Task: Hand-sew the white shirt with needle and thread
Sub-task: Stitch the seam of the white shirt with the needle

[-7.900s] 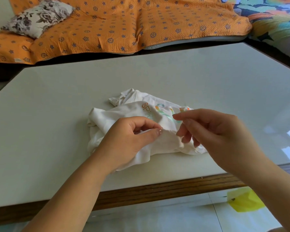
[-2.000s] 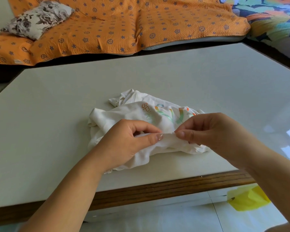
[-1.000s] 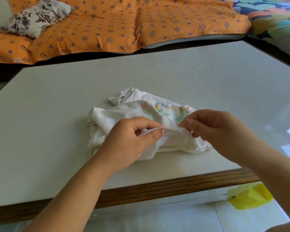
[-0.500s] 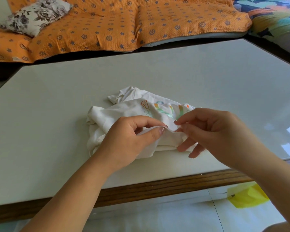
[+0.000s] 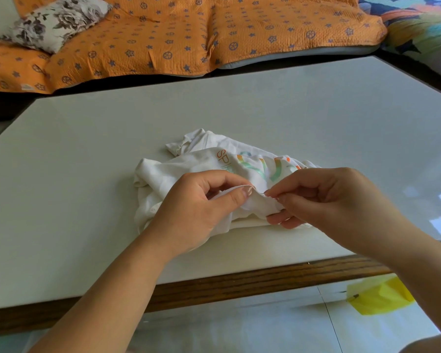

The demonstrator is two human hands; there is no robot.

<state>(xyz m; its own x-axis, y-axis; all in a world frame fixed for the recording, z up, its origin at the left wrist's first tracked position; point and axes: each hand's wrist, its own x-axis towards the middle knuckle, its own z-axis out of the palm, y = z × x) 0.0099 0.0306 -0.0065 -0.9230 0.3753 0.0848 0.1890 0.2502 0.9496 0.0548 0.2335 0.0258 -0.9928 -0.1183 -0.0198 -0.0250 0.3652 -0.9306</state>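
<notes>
White shirt [image 5: 189,169]: crumpled on the near middle of the table, coloured printed lettering facing up.
Left hand [image 5: 196,212]: thumb and forefinger pinching a raised fold at the shirt's near edge.
Needle [image 5: 267,194]: thin sliver just beside that fold, barely discernible.
Right hand [image 5: 336,200]: thumb and forefinger closed on the needle, lower fingers tucked under the cloth.
Table [image 5: 87,174]: pale top, wooden front edge.
Beyond: orange patterned blanket [image 5: 189,34], floral pillow [image 5: 54,21] lying on it.
Floor: yellow bag [image 5: 379,296], lower right.
</notes>
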